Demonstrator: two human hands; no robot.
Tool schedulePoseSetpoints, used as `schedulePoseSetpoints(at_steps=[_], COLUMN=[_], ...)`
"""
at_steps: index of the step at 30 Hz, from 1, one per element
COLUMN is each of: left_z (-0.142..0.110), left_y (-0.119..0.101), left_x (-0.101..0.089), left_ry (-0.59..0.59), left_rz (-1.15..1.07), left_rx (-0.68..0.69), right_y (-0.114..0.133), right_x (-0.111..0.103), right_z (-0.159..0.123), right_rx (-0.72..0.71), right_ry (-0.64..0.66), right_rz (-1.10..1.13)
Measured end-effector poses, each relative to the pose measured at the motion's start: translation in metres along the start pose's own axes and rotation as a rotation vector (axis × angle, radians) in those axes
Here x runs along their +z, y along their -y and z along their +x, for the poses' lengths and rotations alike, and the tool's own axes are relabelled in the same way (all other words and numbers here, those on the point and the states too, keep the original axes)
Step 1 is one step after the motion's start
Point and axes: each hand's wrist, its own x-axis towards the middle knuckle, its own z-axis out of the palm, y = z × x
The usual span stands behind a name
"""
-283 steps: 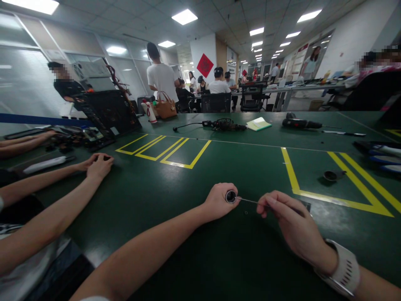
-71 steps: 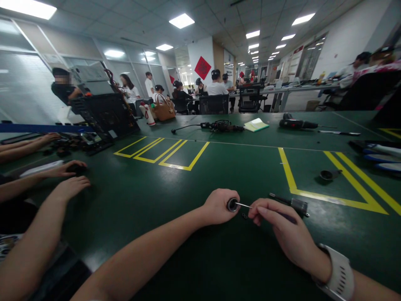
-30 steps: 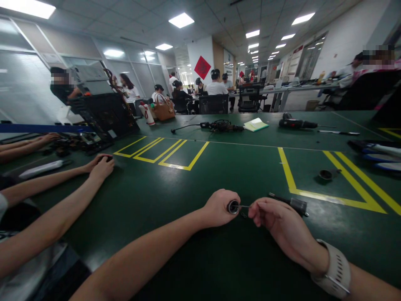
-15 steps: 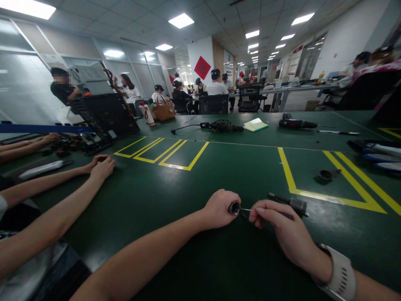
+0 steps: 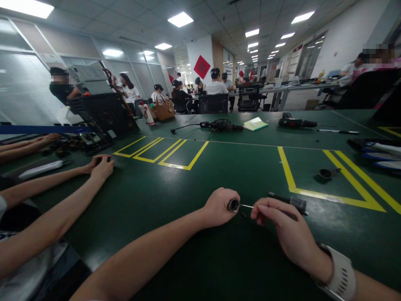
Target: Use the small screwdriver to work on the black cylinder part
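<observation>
My left hand (image 5: 219,207) is closed around a dark hollow cylindrical part, whose round open end (image 5: 233,205) faces me. My right hand (image 5: 278,219) grips a thin screwdriver; its silver shaft (image 5: 246,205) points left and reaches the side of that part, and much of the handle lies hidden in my palm. Just below the shaft, a few tiny dark pieces (image 5: 243,215) rest on the green table (image 5: 163,200). Behind my right hand lies a black motor-like cylinder (image 5: 297,204) with a thin rod.
A cup-shaped metal part (image 5: 326,173) sits inside yellow tape at right. Farther back are a power drill (image 5: 296,121), a pen (image 5: 338,131), a notepad (image 5: 255,123) and a cabled tool (image 5: 222,125). A co-worker's hands (image 5: 102,165) are at left, near a black machine (image 5: 105,110).
My right hand has shifted very slightly right, and a little more of the screwdriver shaft shows. My left hand stays nearly still around the cylindrical part.
</observation>
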Motion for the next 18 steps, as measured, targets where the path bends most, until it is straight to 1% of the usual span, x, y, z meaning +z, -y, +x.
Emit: schedulePoseSetpoints(at_steps=[2,4,6,10,13,16,18], left_z=[-0.0002,-0.0005,-0.0011,-0.0018,-0.0017,-0.0013,-0.0010], left_y=[0.0001,0.0006,0.0012,0.0022,0.0022,0.0018,0.0015], left_x=[0.0001,0.0005,0.0010,0.0015,0.0017,0.0016,0.0016], left_ry=[-0.004,-0.010,-0.016,-0.043,-0.050,-0.050,-0.042], left_rz=[-0.001,0.002,0.002,-0.034,-0.049,-0.038,-0.030], left_rx=[0.016,0.028,0.033,0.044,0.037,0.016,0.000], right_y=[0.0023,0.0027,0.0012,-0.0034,-0.0053,-0.0053,-0.0044], right_x=[0.0002,0.0002,0.0002,0.0011,0.0019,0.0016,0.0012], right_z=[-0.0024,-0.0036,-0.0030,0.0012,0.0028,0.0012,-0.0010], right_rx=[-0.019,-0.013,0.008,0.079,0.134,0.125,0.077], right_ry=[0.030,0.053,0.047,-0.003,-0.001,-0.002,-0.001], right_rz=[-0.107,-0.128,-0.048,0.196,0.292,0.278,0.179])
